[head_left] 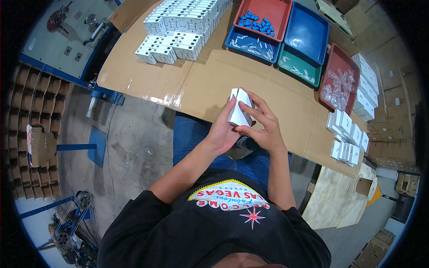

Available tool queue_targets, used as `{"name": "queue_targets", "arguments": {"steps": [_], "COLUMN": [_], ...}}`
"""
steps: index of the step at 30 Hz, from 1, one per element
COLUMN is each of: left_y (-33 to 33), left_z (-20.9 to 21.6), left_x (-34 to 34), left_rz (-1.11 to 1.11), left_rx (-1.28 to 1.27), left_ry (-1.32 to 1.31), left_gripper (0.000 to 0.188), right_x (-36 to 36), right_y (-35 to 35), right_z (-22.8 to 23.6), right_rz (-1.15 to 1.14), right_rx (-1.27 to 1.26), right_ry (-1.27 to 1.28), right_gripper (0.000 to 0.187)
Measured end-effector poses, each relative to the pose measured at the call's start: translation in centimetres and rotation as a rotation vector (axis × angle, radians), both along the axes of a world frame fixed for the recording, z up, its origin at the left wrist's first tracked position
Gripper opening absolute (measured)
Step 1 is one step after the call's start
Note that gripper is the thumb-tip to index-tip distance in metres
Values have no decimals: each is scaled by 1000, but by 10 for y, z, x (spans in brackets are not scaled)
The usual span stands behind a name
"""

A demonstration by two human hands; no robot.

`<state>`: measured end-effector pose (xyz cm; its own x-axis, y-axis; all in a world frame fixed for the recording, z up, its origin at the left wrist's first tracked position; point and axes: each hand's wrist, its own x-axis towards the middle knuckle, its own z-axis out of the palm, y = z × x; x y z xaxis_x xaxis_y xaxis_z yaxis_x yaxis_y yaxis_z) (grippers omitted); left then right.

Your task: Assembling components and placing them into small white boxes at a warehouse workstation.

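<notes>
Both hands hold a small white box [239,110] just above the near edge of the cardboard-covered table [210,85]. My left hand [221,127] grips its left side, thumb along the front. On the other side, my right hand [264,123] has its fingers bent over the top and right face, thumb low near the bottom edge. A dark slit runs along the box's upper end; I cannot tell whether a flap there is loose. What the box contains is hidden.
Stacked white boxes [185,20] fill the table's far left. Beyond my hands are a red tray [279,11] with blue parts, blue [308,29] and green trays [308,67] and a red tray [328,64] of clear plastic pieces. Small white cartons [346,131] lie at the right.
</notes>
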<state>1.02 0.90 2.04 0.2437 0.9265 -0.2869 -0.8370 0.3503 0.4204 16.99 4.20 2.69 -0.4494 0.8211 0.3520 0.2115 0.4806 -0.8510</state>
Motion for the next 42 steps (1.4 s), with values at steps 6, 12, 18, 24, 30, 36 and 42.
{"name": "queue_targets", "arguments": {"steps": [6,12,18,24,30,36,42], "left_y": [-1,-3,1,-9,-24,-20,-13], "left_z": [-15,10,-10,-6,-19,-8,-9], "left_x": [-7,-9,-28,-31,-47,-43,-36], "left_rz": [-64,-94,-96,24,-73,-91,-25], "left_rx": [44,130,358,312,375,364,243], "left_ry": [37,400,644,392,467,466,412], "left_gripper": [49,46,43,42,43,43,42], "right_x": [2,10,2,-8,14,17,8], "right_y": [2,1,-5,-15,-33,-37,-33], "right_z": [0,3,0,12,9,14,16], "right_rz": [32,-18,-21,-381,-125,-183,-224], "right_rx": [103,47,142,-45,-386,-250,-81], "right_ry": [21,20,-72,297,255,152,6], "right_gripper": [62,71,77,68,45,39,33]}}
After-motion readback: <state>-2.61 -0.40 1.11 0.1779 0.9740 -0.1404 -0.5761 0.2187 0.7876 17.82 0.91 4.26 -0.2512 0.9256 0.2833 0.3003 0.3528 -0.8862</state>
